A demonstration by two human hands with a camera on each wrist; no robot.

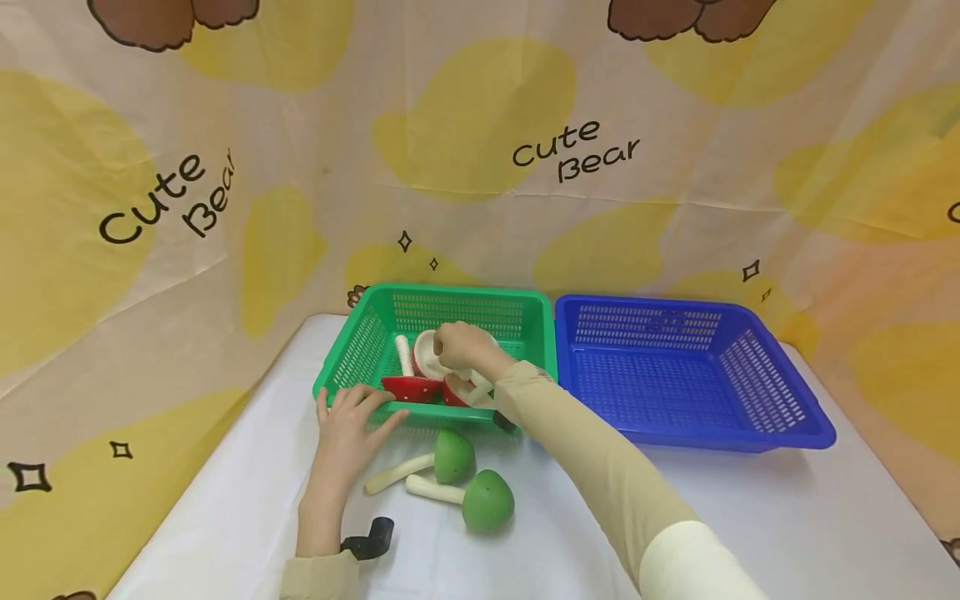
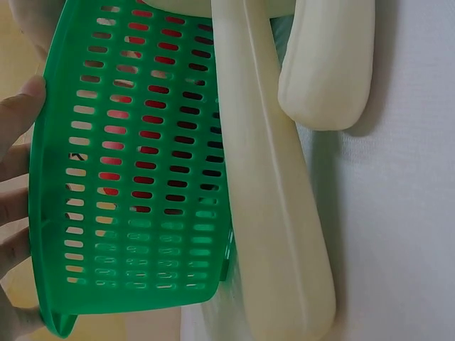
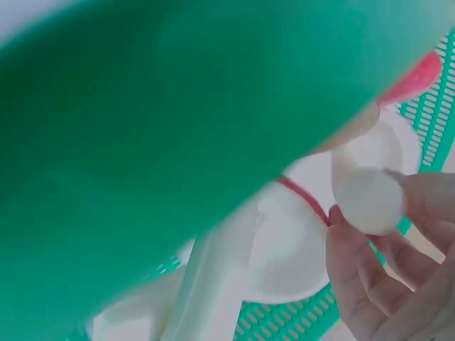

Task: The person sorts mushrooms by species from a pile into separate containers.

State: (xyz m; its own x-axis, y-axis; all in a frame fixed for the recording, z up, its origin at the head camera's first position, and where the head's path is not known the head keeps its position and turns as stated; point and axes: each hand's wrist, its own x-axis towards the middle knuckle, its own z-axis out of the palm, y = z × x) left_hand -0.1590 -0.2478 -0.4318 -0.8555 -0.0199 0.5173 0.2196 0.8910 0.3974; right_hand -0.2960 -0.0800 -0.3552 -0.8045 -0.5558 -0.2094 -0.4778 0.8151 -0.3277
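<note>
My right hand (image 1: 459,346) is inside the green basket (image 1: 547,350), pinching the round white end of a mushroom stem (image 3: 370,202) between thumb and fingers. Around it lie red-capped toy mushrooms with white undersides; one red cap (image 1: 411,388) sits at the basket's front left with its stem (image 1: 405,356) pointing up. My left hand (image 1: 348,433) rests on the front rim near the left corner, fingers spread. Two green-capped mushrooms lie on the table just in front of the basket, one cap (image 1: 454,457) behind the other (image 1: 488,501), stems toward the left.
A blue basket (image 1: 645,375) stands right beside the green one. Both are on a white-covered table (image 1: 570,542), with a patterned cloth (image 1: 480,117) hanging behind and at the sides. In the right wrist view a blurred green surface (image 3: 163,142) covers much of the picture.
</note>
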